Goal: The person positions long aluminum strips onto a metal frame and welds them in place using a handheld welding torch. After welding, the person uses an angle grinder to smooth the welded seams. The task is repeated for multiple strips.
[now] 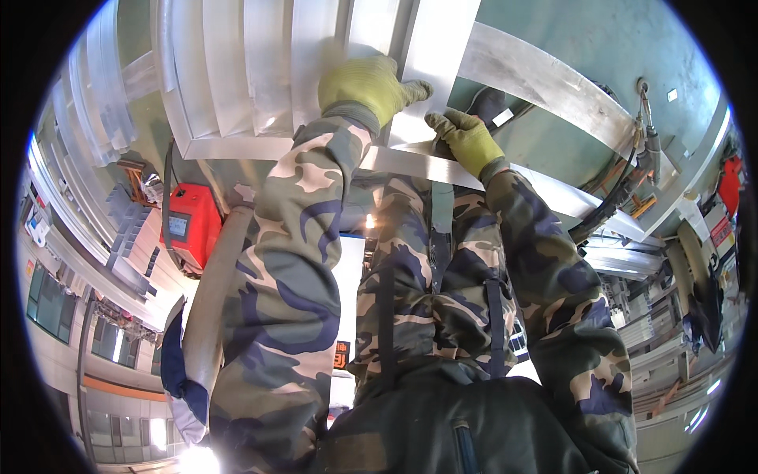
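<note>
A pale metal louvred panel (260, 71) with long slats and a flat border lies in front of me. My left hand (355, 88), in a yellow-green glove, rests on its slats, thumb stretched out to the right; the other fingers are mostly hidden behind the back of the hand. Close to the panel's near right corner, my right hand (471, 144), in a matching glove, has its fingers curled together over the metal edge. A small dark shape shows under those fingers, too hidden to name. Both forearms are in camouflage sleeves.
A wide metal bar (553, 75) runs off to the right beneath the panel. At left stands a red machine (192, 225) with a small screen. A hanging tool with a cable (649, 134) is at right. Stacked metal profiles (87, 103) lie at far left.
</note>
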The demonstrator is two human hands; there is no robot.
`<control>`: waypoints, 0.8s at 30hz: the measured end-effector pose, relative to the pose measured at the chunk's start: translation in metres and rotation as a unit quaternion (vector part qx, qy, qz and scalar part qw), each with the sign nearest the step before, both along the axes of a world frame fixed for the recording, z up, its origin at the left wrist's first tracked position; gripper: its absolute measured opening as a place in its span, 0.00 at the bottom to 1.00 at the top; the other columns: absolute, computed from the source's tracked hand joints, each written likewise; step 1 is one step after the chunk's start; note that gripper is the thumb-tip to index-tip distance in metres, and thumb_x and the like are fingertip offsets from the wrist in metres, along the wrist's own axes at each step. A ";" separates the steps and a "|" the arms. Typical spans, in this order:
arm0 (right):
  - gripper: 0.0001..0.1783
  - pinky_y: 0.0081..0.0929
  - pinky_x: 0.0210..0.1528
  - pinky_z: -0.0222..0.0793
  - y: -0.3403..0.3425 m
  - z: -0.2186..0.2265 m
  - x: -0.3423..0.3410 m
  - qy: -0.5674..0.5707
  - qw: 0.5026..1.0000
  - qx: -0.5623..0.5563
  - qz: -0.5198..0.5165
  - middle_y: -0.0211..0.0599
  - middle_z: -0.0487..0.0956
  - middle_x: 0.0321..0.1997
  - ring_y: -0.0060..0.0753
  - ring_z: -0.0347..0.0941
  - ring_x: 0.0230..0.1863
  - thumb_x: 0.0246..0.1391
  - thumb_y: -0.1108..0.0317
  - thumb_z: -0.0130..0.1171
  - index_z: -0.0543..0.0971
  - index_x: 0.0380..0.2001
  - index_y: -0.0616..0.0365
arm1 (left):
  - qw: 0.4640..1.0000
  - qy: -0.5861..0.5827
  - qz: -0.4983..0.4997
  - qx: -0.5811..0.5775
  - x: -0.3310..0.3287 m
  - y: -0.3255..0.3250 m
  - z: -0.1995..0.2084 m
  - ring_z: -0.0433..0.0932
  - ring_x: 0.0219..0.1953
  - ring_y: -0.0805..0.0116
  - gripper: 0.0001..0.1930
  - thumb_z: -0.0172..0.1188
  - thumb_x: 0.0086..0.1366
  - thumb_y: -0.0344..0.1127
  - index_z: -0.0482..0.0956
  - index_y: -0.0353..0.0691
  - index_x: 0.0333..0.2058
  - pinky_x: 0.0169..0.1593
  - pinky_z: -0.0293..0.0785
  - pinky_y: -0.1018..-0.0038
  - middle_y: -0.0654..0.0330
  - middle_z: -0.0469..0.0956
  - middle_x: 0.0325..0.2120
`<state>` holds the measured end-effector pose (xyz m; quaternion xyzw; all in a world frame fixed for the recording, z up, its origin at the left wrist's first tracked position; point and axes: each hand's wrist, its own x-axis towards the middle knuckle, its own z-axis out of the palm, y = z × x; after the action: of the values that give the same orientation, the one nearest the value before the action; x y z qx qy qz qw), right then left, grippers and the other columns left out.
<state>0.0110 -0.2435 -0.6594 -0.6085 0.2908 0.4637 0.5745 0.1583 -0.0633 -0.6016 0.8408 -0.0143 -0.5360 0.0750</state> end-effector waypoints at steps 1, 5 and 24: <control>0.29 0.25 0.40 0.71 -0.003 -0.003 -0.001 -0.008 1.000 -0.002 -0.004 0.28 0.81 0.33 0.21 0.74 0.34 0.66 0.42 0.63 0.84 0.50 0.61 | 1.000 0.001 0.002 -0.009 0.001 -0.001 -0.003 0.83 0.53 0.50 0.46 0.63 0.56 0.78 0.83 0.38 0.53 0.56 0.78 0.58 0.48 0.85 0.50; 0.31 0.25 0.42 0.70 0.006 0.001 0.001 -0.028 0.999 0.015 -0.009 0.27 0.80 0.35 0.21 0.73 0.37 0.66 0.39 0.61 0.83 0.50 0.60 | 1.000 0.007 0.011 -0.007 -0.001 0.010 0.000 0.83 0.52 0.49 0.44 0.63 0.57 0.76 0.83 0.37 0.53 0.55 0.78 0.58 0.47 0.85 0.49; 0.49 0.53 0.55 0.72 0.059 -0.061 -0.001 -0.068 0.981 -0.111 -0.146 0.57 0.85 0.49 0.52 0.83 0.47 0.63 0.31 0.52 0.55 0.75 0.50 | 0.992 -0.103 -0.010 -0.073 -0.011 0.010 -0.002 0.86 0.40 0.48 0.35 0.62 0.56 0.76 0.88 0.48 0.40 0.43 0.80 0.56 0.52 0.87 0.35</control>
<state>0.0097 -0.1842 -0.7200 -0.6496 0.3864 0.2969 0.5836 0.1474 -0.0537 -0.6038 0.8835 -0.0697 -0.4448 0.1293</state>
